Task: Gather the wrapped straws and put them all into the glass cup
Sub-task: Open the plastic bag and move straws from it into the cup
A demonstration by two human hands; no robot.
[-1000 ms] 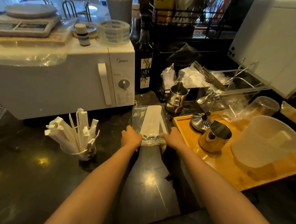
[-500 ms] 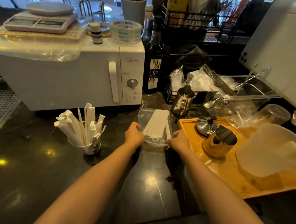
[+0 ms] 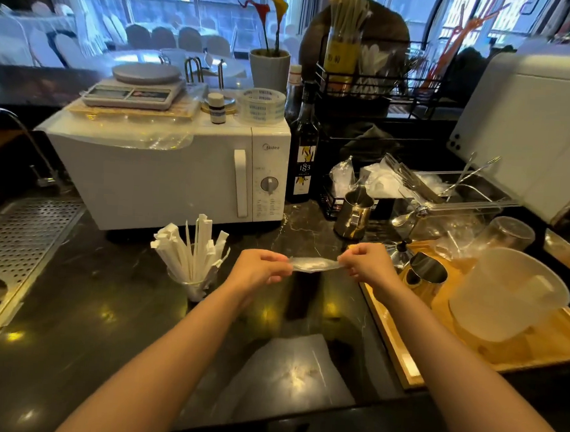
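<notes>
The dark counter is carrying the glass cup, which is already bristling with wrapped straws. Right of the cup, the left hand and right hand are each pinching an end of a clear plastic bag, held lifted with its long axis sideways; the left hand is nearer the cup.

One view only, worn on the head, aimed forward and down over the dark counter, both arms seen close at the bottom, the microwave faced straight ahead, windows seen far behind.
</notes>
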